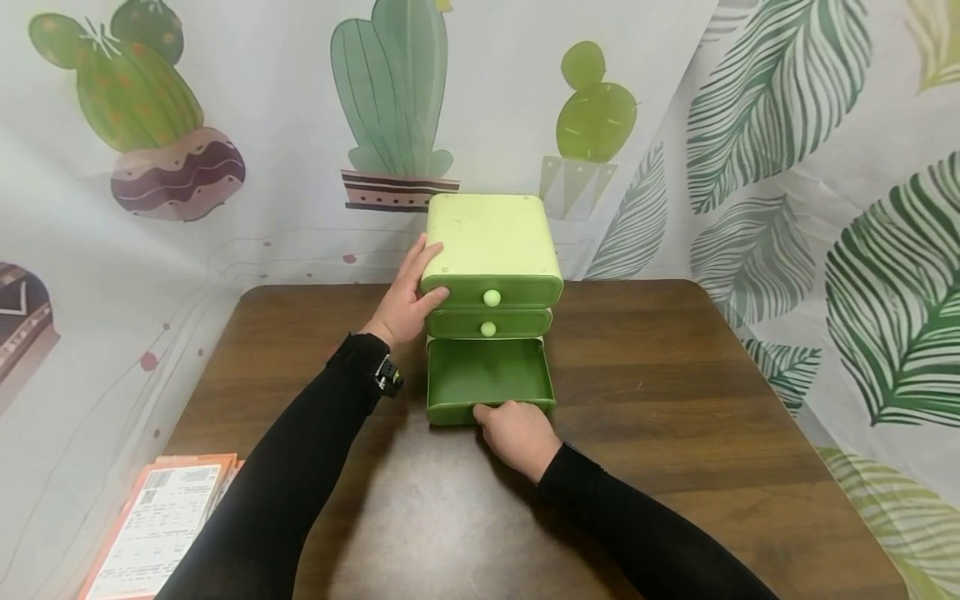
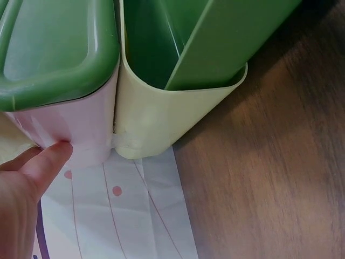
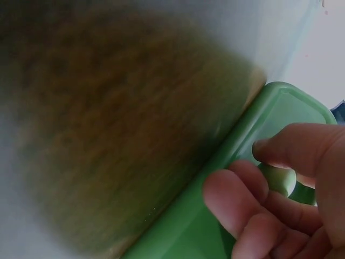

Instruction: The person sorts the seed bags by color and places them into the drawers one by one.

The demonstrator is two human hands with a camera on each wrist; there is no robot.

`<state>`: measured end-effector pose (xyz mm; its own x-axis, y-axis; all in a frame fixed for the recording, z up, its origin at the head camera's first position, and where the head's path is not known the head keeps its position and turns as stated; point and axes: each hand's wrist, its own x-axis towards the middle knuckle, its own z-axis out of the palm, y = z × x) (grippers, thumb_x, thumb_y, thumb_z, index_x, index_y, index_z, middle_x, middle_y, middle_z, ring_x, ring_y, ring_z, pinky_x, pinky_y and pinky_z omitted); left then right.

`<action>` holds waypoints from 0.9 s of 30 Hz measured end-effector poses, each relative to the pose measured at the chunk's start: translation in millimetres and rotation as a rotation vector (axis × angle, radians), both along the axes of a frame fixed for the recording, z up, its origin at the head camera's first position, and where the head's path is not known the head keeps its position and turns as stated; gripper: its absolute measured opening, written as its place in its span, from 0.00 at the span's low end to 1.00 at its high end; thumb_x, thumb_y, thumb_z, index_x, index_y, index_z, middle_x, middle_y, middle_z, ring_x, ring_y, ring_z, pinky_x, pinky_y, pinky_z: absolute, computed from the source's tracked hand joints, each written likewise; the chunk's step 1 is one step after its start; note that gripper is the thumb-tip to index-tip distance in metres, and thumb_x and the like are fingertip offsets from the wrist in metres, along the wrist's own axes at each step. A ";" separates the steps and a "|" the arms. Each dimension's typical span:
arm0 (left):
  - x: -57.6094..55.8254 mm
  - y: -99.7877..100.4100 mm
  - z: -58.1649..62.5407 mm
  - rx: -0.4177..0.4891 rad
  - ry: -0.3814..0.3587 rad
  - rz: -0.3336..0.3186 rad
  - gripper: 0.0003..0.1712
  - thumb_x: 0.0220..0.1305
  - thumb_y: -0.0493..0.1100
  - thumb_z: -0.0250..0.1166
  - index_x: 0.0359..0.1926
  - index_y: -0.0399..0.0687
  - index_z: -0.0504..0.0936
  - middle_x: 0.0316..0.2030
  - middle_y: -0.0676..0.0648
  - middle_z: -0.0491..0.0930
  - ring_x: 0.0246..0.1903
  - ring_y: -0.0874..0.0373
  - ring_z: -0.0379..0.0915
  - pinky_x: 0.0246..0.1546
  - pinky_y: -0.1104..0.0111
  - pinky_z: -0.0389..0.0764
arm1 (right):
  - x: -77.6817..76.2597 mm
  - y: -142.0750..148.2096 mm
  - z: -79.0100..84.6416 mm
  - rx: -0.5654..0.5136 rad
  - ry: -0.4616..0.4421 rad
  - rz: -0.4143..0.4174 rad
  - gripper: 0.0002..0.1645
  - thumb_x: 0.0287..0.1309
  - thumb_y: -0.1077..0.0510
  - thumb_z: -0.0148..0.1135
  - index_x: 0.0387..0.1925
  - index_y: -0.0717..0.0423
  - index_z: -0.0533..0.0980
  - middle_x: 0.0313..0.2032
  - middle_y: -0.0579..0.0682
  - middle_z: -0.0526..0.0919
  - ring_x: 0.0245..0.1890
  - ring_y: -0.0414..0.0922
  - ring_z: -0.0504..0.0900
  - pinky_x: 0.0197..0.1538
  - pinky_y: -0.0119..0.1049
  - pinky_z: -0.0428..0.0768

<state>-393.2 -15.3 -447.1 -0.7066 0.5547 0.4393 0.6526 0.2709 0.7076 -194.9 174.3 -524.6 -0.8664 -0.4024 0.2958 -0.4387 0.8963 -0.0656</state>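
Note:
A small drawer cabinet (image 1: 491, 237) with a light yellow-green top stands on the table, its three green drawers stacked. Pulled well out, the bottom drawer (image 1: 450, 414) shows a bare green inside. My right hand (image 1: 520, 437) is at its front, and in the right wrist view thumb and fingers curl about the round light green knob (image 3: 281, 179). Against the cabinet's left side lies my left hand (image 1: 405, 304), fingers extended along the upper part. In the left wrist view a fingertip touches the pinkish shell (image 2: 89, 135), beside the cream shell (image 2: 153, 116) holding the pulled-out drawer.
Both upper drawers, the top drawer (image 1: 525, 292) and middle drawer (image 1: 525, 322), are pushed in. Printed papers with orange edges (image 1: 161, 517) lie at the table's left front. Patterned cloth (image 1: 292, 125) hangs behind the brown wooden table (image 1: 675, 400) and along its sides.

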 end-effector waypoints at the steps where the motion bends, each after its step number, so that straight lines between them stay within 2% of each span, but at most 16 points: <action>1: 0.6 0.5 0.6 -0.004 -0.004 0.003 0.38 0.73 0.48 0.59 0.78 0.57 0.53 0.79 0.53 0.35 0.75 0.55 0.34 0.69 0.48 0.54 | 1.0 0.3 0.9 0.001 -0.011 -0.001 0.15 0.65 0.63 0.59 0.25 0.48 0.66 0.11 0.44 0.56 0.11 0.42 0.66 0.13 0.36 0.62; 5: 2.6 -1.8 5.0 -0.054 -0.030 0.016 0.40 0.73 0.54 0.57 0.79 0.61 0.50 0.79 0.54 0.33 0.75 0.57 0.31 0.69 0.46 0.50 | 5.4 0.4 8.6 0.011 -0.075 0.007 0.09 0.66 0.62 0.58 0.29 0.48 0.72 0.11 0.44 0.61 0.12 0.44 0.69 0.13 0.36 0.61; 7: 6.5 -5.9 8.7 -0.112 -0.044 0.033 0.43 0.72 0.58 0.56 0.80 0.64 0.45 0.79 0.55 0.32 0.76 0.57 0.30 0.70 0.44 0.45 | 10.0 1.9 14.7 0.034 -0.129 0.021 0.05 0.65 0.59 0.59 0.38 0.48 0.80 0.11 0.44 0.62 0.12 0.44 0.69 0.12 0.37 0.61; 9: 14.3 -13.0 13.1 -0.195 -0.057 0.061 0.46 0.72 0.61 0.54 0.80 0.65 0.39 0.78 0.56 0.31 0.76 0.56 0.29 0.69 0.41 0.38 | 15.8 4.5 19.7 0.078 -0.187 0.046 0.14 0.64 0.56 0.60 0.50 0.45 0.83 0.10 0.44 0.64 0.12 0.43 0.69 0.12 0.38 0.61; 11: 25.4 -23.4 17.3 -0.316 -0.042 0.125 0.48 0.72 0.65 0.51 0.80 0.65 0.34 0.78 0.54 0.29 0.76 0.50 0.27 0.67 0.39 0.30 | 22.3 7.7 23.0 0.129 -0.262 0.065 0.24 0.64 0.51 0.63 0.61 0.42 0.79 0.11 0.43 0.65 0.13 0.42 0.68 0.12 0.39 0.64; 13: 37.9 -37.4 20.0 -0.451 -0.004 0.210 0.50 0.71 0.69 0.49 0.80 0.62 0.30 0.78 0.48 0.29 0.75 0.43 0.25 0.64 0.37 0.22 | 29.1 10.5 24.7 0.164 -0.327 0.075 0.28 0.61 0.48 0.65 0.64 0.41 0.77 0.13 0.44 0.70 0.15 0.42 0.71 0.15 0.40 0.69; 16: 60.8 -67.1 19.7 -0.633 0.048 0.373 0.56 0.68 0.74 0.47 0.79 0.55 0.29 0.77 0.36 0.32 0.72 0.30 0.25 0.59 0.34 0.18 | 39.0 14.0 26.4 0.195 -0.389 0.071 0.28 0.58 0.46 0.68 0.61 0.41 0.79 0.25 0.47 0.80 0.24 0.45 0.78 0.22 0.42 0.76; 18: 80.5 -93.7 13.5 -0.710 0.041 0.476 0.59 0.66 0.76 0.48 0.79 0.48 0.32 0.75 0.28 0.36 0.70 0.23 0.28 0.57 0.30 0.19 | 44.5 16.6 27.2 0.197 -0.402 0.068 0.27 0.55 0.47 0.70 0.57 0.43 0.81 0.35 0.52 0.84 0.31 0.49 0.82 0.28 0.45 0.79; 21: 115.7 -141.4 -4.8 -0.787 -0.059 0.597 0.63 0.64 0.75 0.52 0.77 0.35 0.39 0.69 0.17 0.41 0.64 0.13 0.33 0.54 0.24 0.24 | 51.6 22.3 27.5 0.177 -0.449 0.053 0.27 0.53 0.48 0.72 0.56 0.45 0.81 0.49 0.60 0.82 0.35 0.54 0.84 0.34 0.47 0.81; 23: 139.8 -174.5 -18.6 -0.842 -0.164 0.650 0.61 0.63 0.74 0.55 0.73 0.27 0.48 0.64 0.11 0.45 0.59 0.08 0.38 0.51 0.20 0.32 | 55.8 27.3 27.5 0.158 -0.474 0.038 0.28 0.53 0.49 0.73 0.58 0.45 0.81 0.55 0.65 0.79 0.38 0.56 0.84 0.37 0.48 0.82; 25: 161.0 -207.8 -32.0 -0.901 -0.261 0.651 0.53 0.66 0.69 0.56 0.65 0.21 0.61 0.58 0.10 0.55 0.54 0.08 0.49 0.50 0.20 0.45 | 59.5 32.8 26.5 0.139 -0.493 0.025 0.30 0.53 0.49 0.73 0.59 0.46 0.80 0.58 0.68 0.76 0.39 0.58 0.84 0.38 0.47 0.81; 27: 178.8 -236.9 -43.4 -0.947 -0.360 0.666 0.48 0.67 0.66 0.55 0.59 0.20 0.66 0.52 0.11 0.62 0.49 0.08 0.57 0.43 0.19 0.54 | 62.5 38.4 26.3 0.123 -0.510 0.015 0.31 0.53 0.50 0.74 0.60 0.46 0.80 0.59 0.68 0.75 0.39 0.58 0.84 0.38 0.47 0.81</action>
